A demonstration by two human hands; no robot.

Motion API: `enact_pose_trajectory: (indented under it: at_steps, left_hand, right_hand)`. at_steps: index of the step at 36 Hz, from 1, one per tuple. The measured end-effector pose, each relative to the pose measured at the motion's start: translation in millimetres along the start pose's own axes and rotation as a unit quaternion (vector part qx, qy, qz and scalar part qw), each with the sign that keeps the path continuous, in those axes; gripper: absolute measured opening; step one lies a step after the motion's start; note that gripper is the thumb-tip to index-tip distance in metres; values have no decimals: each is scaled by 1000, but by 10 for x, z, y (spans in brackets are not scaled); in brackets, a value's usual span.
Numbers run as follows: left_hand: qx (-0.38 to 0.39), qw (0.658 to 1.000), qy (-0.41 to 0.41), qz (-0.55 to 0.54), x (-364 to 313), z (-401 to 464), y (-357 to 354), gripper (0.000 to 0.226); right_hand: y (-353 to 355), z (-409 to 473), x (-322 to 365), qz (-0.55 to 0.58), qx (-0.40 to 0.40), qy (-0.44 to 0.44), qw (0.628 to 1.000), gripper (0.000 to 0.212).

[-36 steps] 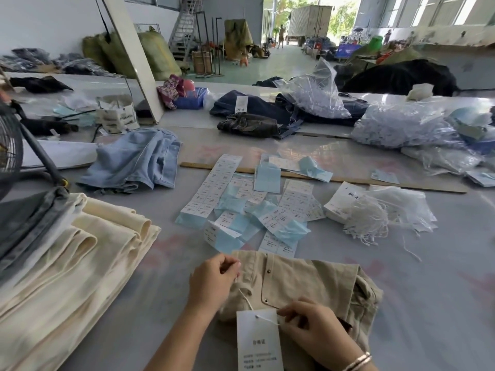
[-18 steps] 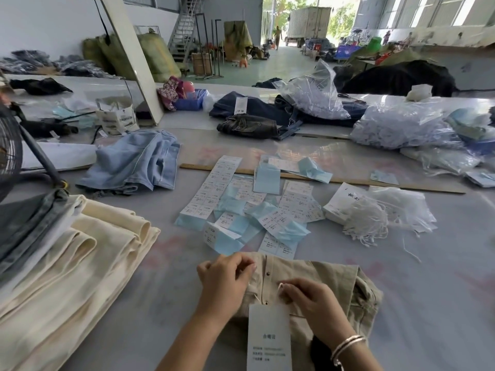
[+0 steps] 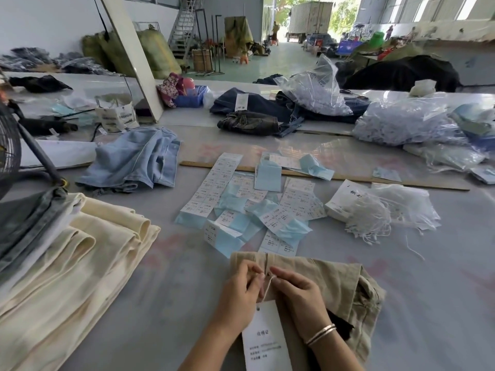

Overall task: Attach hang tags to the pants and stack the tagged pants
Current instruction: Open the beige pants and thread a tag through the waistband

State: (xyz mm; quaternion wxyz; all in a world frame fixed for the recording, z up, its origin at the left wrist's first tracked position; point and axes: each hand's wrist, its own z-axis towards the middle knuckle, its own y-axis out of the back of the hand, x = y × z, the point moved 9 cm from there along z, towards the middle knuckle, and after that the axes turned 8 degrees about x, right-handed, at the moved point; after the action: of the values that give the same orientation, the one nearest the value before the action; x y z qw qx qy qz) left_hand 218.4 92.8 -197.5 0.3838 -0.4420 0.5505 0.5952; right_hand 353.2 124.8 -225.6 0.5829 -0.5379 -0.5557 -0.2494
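Both of your hands met at the waistband of the khaki pants [image 3: 329, 279], which lay folded on the grey table [image 3: 428, 303] directly in front of you. Your left hand [image 3: 238, 293] pinched the thin string [image 3: 266, 289] of the white hang tag [image 3: 266, 341] between thumb and fingertips, while your right hand [image 3: 300, 293], a silver bangle [image 3: 320, 333] on its wrist, pinched the same string from the other side, the fingers of both hands nearly touching near the button. The tag hung below your fingers, lying flat between your forearms with printed lines on its lower half.

To your left lay a stack of cream pants [image 3: 80, 263], folded, with a grey pair [image 3: 26, 218] resting on top at its far end. Beyond the khaki pair, sticker sheets and pale blue backing papers [image 3: 241, 210] were scattered across the table, and to their right sat a bundle of white tag strings [image 3: 375, 218] spilling from a clear bag. Light blue jeans [image 3: 134, 162] were crumpled farther back on the left, dark jeans [image 3: 251, 121] lay behind them, and plastic bags [image 3: 401, 124] of tags were piled at the far right.
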Motion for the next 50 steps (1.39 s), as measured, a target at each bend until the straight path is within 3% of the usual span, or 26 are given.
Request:
enact_pose_trajectory:
  at_steps: [12,22,27,38,50]
  left_hand:
    - [-19,997,-35,-63,178,16,-103,14]
    - [-91,990,-30,-107,141,-64,37,15]
    - [-69,992,-30,-102,90,-73,39,13]
    - [-33,994,-10,-101,146,-44,-28,13]
    - [-51,997,2,-60,201,-34,-22,12]
  right_hand:
    - [0,2,-5,-32,11,12,999,7]
    - [-55,-25,24,-96,19,5,995,9]
    - [-114,-34,42,-159,45,6,986,5]
    - [-71,-43,84,-164,16,31,986,7]
    - [-51,-57,64,-174,6,25,984,4]
